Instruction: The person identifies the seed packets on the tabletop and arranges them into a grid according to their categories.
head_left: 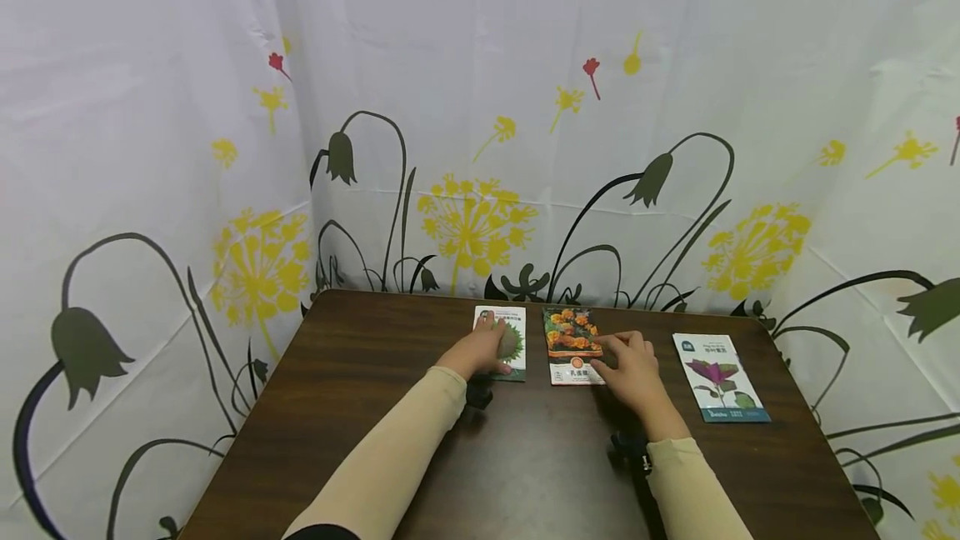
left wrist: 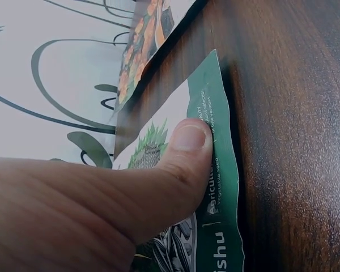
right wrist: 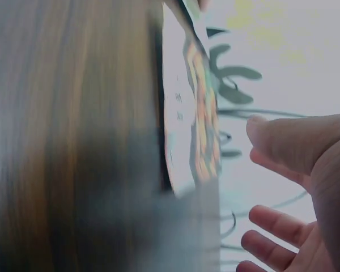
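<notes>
A white-and-green seed packet with a spiky green sunflower picture lies on the table. My left hand rests on it, fingers toward its top edge. In the left wrist view the thumb presses flat on the packet's green bottom band. Beside it lies a seed packet with orange flowers, white along its lower part. My right hand hovers by that packet's right edge. In the right wrist view its fingers are spread apart from the thumb, with nothing between them.
Farther right lies a third seed packet, white with a purple flower and a blue bottom band. All lie on a dark brown wooden table. A white flower-patterned curtain hangs right behind the table's back edge.
</notes>
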The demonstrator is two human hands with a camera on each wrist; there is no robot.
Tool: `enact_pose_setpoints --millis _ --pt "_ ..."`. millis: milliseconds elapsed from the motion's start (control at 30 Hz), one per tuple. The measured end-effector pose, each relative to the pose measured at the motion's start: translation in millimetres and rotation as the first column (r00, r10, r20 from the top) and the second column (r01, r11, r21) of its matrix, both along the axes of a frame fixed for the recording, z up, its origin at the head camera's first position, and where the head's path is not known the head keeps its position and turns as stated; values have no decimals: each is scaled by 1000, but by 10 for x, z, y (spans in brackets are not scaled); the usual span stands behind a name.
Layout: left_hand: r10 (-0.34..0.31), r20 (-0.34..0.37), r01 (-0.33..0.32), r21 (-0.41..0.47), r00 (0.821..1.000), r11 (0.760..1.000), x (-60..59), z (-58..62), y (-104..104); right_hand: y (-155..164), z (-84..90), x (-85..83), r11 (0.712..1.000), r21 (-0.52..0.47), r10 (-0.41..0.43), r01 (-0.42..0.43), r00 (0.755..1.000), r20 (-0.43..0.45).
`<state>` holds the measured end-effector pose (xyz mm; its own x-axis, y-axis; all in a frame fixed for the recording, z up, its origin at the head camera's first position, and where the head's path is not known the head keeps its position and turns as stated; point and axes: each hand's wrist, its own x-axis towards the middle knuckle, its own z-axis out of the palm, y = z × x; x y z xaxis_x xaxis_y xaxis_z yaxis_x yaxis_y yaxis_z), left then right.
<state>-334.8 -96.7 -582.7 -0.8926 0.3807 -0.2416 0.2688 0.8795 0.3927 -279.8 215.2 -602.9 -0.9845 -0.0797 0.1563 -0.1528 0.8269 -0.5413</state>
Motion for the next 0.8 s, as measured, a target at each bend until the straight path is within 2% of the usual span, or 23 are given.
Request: enact_pose_setpoints --millis 400,700,800 --pt "1 -8 -1 -9 1000 1000 18 -14 9 586 81 155 989 -15 -146 145 982 -120" --pt "8 -10 -7 2 1000 1000 26 -3 -10 938 22 261 959 18 -280 282 958 -67" --pt "1 -12 -1 6 1000 1000 24 -1 -7 1062 10 283 953 20 -301 302 952 -48"
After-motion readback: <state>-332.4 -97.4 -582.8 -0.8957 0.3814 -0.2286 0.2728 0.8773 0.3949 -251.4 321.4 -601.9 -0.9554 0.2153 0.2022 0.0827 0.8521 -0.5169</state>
